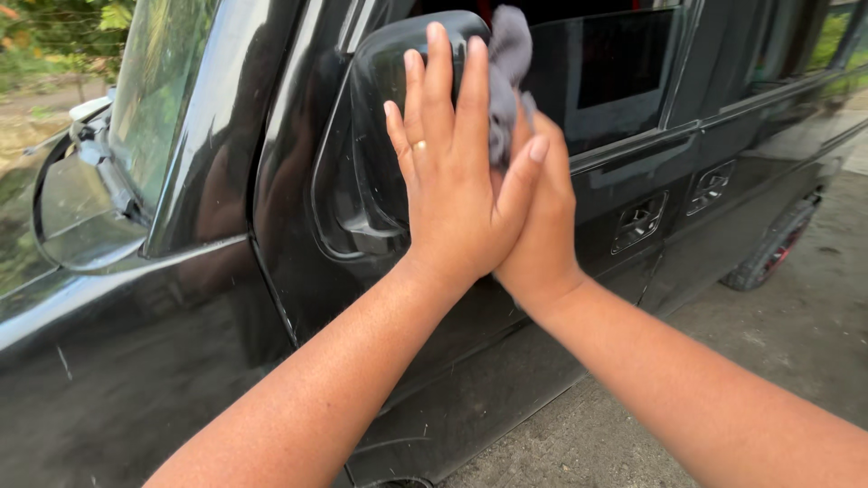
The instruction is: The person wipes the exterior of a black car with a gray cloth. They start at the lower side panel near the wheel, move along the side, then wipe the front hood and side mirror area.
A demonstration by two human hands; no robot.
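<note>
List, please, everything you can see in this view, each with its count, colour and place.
Car: one, black, fills the left and centre.
Mirror: one, black housing, on the door, under the hands.
Cloth: one, grey, pressed on the mirror by the right hand.
Door handles: two, black, right of the hands.
Windscreen: one, top left.
Wiper: one, dark, at the windscreen base.
Wheel: one, black, far right.
Ground: grey concrete, lower right.
Ring: one, gold, on a left finger.
Left hand: flat, over the right hand.
Right hand: holds the cloth.
</note>
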